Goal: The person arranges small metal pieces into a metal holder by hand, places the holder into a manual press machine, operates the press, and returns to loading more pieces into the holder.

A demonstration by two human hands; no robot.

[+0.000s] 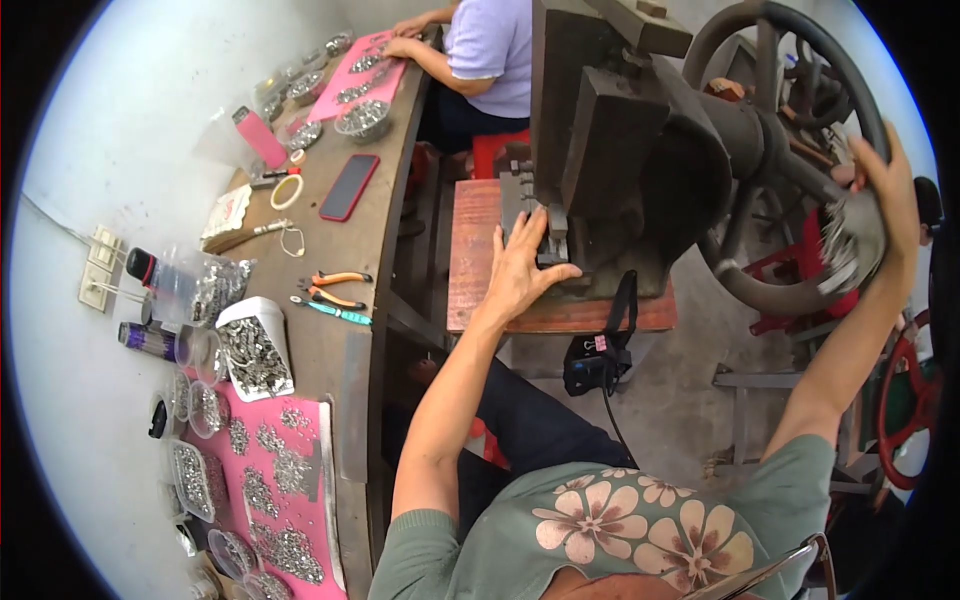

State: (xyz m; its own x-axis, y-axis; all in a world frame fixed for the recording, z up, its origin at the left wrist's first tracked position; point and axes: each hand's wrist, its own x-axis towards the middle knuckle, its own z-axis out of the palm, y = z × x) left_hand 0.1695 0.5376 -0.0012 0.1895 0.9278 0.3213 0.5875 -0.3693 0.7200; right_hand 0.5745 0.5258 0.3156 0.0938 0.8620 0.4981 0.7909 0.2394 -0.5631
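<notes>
Hand L (527,258) spread on press bed (513,195) | hand R (890,185) part-curled @ wheel rim (868,95)

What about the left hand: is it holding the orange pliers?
No, the left hand is spread out at the press, while the orange pliers lie on the bench.

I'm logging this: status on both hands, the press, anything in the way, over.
Left hand spread, low on press; right hand closed on wheel. Press stands on red board. Possible obstruction: left fingers close beside metal block.
</notes>
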